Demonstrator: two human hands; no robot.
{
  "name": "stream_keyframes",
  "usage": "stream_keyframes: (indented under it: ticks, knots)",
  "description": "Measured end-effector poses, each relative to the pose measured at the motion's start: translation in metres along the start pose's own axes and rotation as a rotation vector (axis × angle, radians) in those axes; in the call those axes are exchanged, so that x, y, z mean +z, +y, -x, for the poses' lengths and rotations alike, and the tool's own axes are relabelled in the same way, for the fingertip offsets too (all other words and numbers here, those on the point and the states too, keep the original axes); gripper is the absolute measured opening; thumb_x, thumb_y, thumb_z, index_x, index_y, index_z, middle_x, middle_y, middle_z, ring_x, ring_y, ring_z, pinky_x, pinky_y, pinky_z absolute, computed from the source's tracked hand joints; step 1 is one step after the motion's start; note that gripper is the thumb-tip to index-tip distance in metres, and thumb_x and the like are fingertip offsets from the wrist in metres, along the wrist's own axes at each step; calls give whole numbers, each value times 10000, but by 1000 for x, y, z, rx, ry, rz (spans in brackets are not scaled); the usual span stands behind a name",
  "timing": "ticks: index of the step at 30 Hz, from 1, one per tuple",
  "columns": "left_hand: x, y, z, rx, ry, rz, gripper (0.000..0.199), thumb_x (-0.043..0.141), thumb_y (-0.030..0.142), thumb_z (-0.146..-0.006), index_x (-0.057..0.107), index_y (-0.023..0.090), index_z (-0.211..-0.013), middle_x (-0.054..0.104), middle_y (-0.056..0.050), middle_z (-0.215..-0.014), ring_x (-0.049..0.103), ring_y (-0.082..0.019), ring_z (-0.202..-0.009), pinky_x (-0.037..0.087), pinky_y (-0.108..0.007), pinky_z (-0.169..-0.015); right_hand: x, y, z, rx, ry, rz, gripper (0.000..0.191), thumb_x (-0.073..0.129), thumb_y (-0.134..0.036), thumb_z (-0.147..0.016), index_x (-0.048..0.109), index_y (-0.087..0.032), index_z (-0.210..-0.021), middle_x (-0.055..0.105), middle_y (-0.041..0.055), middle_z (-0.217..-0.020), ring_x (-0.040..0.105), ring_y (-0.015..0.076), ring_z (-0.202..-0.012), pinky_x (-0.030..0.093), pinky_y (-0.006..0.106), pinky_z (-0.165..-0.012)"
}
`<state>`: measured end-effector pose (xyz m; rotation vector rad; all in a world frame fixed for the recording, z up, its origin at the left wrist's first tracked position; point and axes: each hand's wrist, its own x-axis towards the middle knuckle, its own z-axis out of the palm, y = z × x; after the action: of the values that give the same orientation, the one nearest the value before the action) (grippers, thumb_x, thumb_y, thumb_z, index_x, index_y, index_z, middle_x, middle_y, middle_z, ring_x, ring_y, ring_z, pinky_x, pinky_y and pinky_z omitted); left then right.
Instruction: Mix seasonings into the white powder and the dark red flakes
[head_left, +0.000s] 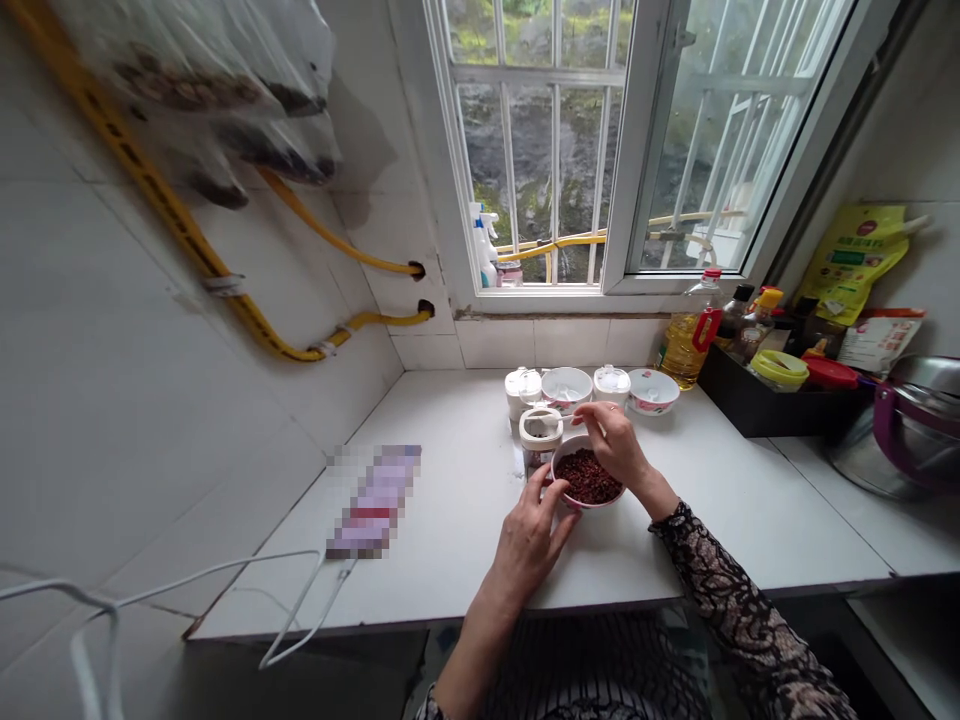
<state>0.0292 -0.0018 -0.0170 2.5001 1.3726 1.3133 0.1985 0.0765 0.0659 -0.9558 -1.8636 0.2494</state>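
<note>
My left hand point(529, 535) grips the near left side of a white bowl point(589, 506), thumb and fingers against its rim. The bowl holds many small dark red grains point(592, 474) that look like Sichuan peppercorns. My right hand point(616, 440) is above the bowl's far side, fingers pinched on the handle of a small pale spoon point(553, 422). The spoon's head is over the mouth of a small jar point(531, 452) with a white rim, which stands against the bowl's left side. Some dark content shows inside the jar.
Behind are two lidded white jars point(523, 390), point(611, 382) and two white bowls point(566, 386), point(653, 392). An oil bottle point(688, 330), a black condiment box point(739, 390) and a steel pot point(874, 450) stand right. Left lies a blurred phone-like object point(375, 505) with a white cable point(300, 600).
</note>
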Motion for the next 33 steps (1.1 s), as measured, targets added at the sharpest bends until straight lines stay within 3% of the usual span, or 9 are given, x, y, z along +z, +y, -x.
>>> stream_keyframes:
  ticks: [3,5,8,11,14,17,20,33]
  knots:
    - [-1,0,0,9,0,-7,334,587,208,-892,496,234,-1212,510,-129,-1346,630,-251,-1132,593,-357,-845,-13,7,0,114,87,-69,174,465,-238,-884,637,-214,-871,697,39,-737,622,231,-808,449,358,-829]
    - [0,0,0,4,-2,-12,335,583,206,-891,496,239,-1213,512,-126,-1347,630,-251,-1135,597,-354,-833,-19,12,0,166,78,-66,166,469,-231,-842,633,-216,-820,664,18,-654,613,221,-741,451,345,-798]
    - [0,-1,0,-10,-8,-11,333,578,205,-892,489,251,-1210,510,-120,-1357,635,-251,-1129,600,-358,-826,-19,17,2,173,5,22,165,478,-203,-786,633,-228,-734,637,6,-593,602,216,-712,441,350,-826]
    - [1,-1,1,-7,-12,-6,340,582,200,-890,481,248,-1211,509,-123,-1359,629,-255,-1143,597,-362,-838,-11,17,4,155,-118,61,172,487,-173,-742,636,-230,-676,681,15,-654,613,212,-741,442,355,-857]
    - [1,-1,1,-4,-10,-13,352,591,198,-884,480,241,-1215,507,-131,-1365,615,-264,-1169,595,-369,-850,-4,16,5,247,-202,-49,188,467,-169,-726,641,-223,-681,680,3,-612,624,190,-657,478,322,-758]
    - [1,-1,1,-1,-12,-19,358,595,197,-879,482,247,-1215,508,-127,-1363,623,-261,-1157,598,-364,-845,-6,19,4,446,-177,-235,184,459,-187,-698,641,-212,-691,645,-21,-509,606,162,-523,482,271,-612]
    - [0,-1,0,6,-12,-17,355,592,196,-885,476,244,-1217,509,-131,-1356,640,-254,-1125,602,-354,-828,-10,23,1,569,-123,-369,157,479,-213,-646,635,-203,-656,638,-25,-470,602,154,-487,490,260,-588]
    - [-2,0,0,-5,-19,-8,353,579,212,-890,478,250,-1226,510,-123,-1360,637,-252,-1128,601,-355,-822,-13,26,-1,647,-57,-523,160,509,-265,-587,644,-192,-629,630,-12,-464,568,147,-479,489,277,-595]
